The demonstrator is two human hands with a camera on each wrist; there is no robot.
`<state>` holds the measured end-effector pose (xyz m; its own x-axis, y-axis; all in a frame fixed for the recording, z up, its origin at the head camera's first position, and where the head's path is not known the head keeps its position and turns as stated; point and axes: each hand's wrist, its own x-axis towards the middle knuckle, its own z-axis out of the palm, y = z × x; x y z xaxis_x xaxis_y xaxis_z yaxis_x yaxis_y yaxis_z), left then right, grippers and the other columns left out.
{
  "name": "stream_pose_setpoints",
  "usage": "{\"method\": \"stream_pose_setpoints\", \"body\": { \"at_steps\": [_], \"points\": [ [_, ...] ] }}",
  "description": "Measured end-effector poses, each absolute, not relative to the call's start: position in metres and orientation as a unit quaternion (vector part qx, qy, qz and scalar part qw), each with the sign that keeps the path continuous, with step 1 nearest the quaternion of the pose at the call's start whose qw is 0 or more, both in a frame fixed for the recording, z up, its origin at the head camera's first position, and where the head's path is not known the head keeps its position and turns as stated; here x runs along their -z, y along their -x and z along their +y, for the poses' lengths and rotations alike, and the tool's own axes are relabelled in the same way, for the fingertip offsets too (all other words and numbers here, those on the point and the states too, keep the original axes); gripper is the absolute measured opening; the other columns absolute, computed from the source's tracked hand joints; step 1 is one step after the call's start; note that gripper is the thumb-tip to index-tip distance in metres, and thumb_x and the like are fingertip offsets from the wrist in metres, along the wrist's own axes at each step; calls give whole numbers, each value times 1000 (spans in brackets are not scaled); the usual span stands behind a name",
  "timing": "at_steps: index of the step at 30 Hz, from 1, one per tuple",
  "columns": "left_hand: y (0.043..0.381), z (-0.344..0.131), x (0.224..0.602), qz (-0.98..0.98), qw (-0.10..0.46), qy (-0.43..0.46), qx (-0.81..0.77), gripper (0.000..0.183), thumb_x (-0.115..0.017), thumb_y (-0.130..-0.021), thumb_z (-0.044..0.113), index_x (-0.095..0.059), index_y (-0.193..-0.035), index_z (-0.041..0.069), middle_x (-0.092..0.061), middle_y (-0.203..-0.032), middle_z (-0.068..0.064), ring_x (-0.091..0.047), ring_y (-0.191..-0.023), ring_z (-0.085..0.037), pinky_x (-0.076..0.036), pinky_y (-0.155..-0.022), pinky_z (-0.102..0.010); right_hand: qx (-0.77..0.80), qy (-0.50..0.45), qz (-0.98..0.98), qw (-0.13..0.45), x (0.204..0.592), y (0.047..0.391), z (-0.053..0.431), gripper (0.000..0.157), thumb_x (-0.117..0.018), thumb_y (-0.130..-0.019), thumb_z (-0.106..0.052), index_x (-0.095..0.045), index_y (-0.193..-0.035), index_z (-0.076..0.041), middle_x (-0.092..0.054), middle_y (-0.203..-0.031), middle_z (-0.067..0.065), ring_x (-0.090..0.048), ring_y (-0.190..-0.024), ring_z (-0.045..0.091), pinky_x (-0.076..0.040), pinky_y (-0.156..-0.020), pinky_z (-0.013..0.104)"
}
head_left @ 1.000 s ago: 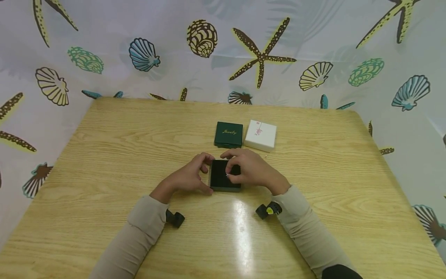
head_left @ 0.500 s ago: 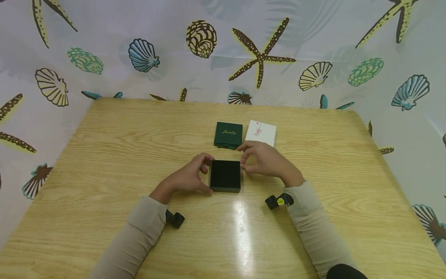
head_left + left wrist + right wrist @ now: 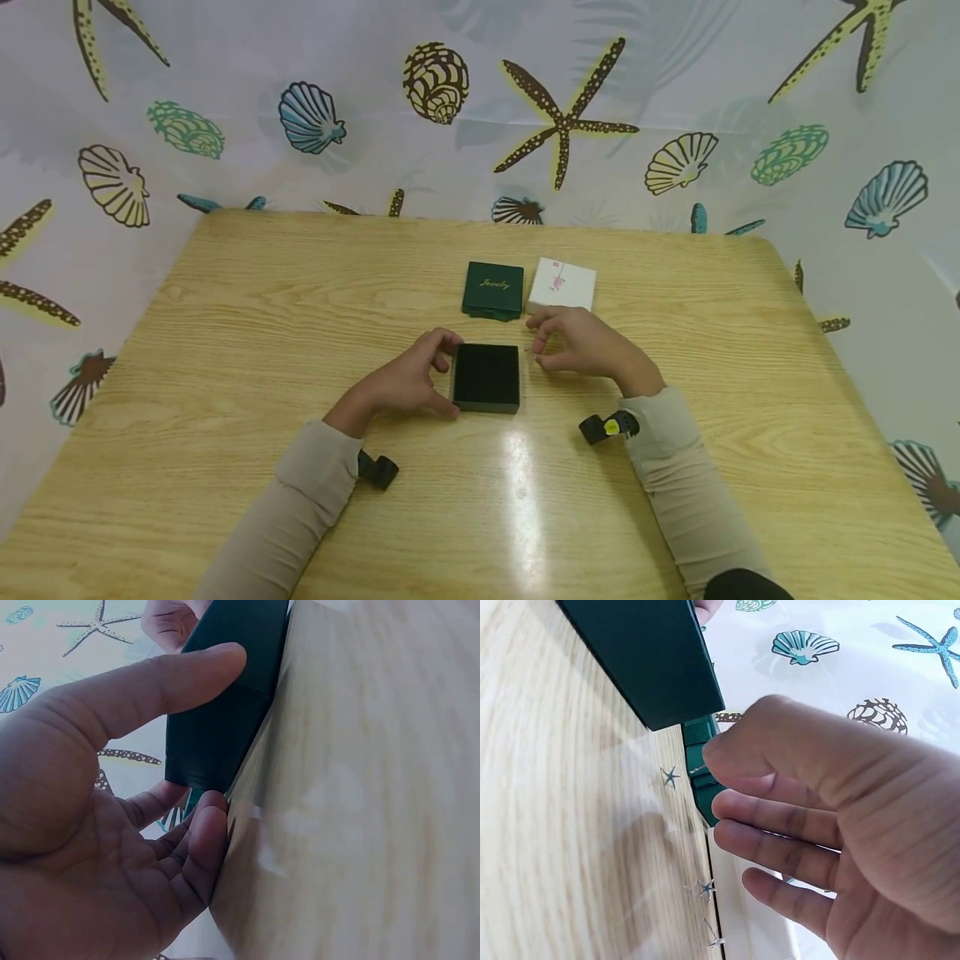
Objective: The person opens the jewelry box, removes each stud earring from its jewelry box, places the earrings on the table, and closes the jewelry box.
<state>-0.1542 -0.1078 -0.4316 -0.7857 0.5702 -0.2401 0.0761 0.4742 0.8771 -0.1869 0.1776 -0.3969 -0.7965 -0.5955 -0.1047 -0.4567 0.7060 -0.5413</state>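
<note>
My left hand (image 3: 408, 377) grips the left side of a dark green jewelry box (image 3: 486, 408) with a black lining; the thumb is at its near corner and the fingers at the far one. Just right of the box, low over the table, is my right hand (image 3: 588, 346). Its thumb and index finger are drawn together, and a thin silver pin (image 3: 697, 769) like a stud earring's post shows at the thumb tip. A small starfish earring (image 3: 670, 776) appears beside the box in the right wrist view; further starfish earrings (image 3: 706, 889) lie nearer the fingers.
Behind the hands, a green lid marked "Jewelry" (image 3: 492, 286) with a ribbon bow sits beside a white box (image 3: 564, 283). The wooden table (image 3: 300, 275) meets a hanging cloth (image 3: 375, 150) printed with shells and starfish.
My right hand has left its place over the black lining, where a bright speck showed at its fingertips, and moved right past the box's edge. The left hand and box have stayed put.
</note>
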Motion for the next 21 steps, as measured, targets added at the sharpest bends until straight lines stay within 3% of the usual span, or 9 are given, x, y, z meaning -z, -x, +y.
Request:
{"method": "stream_pose_setpoints", "body": {
  "at_steps": [21],
  "points": [
    [155,-107,432,816,262,-200,-474,86,-85,-65,13,-33,-133,16,-38,-130,-7,-39,-110,-24,-43,-80,-32,213,318,918,102,405,189,177,5,-67,-79,-11,-66,-75,-13,-62,-120,13,-57,-117,31,-45,-100,44]
  ]
}}
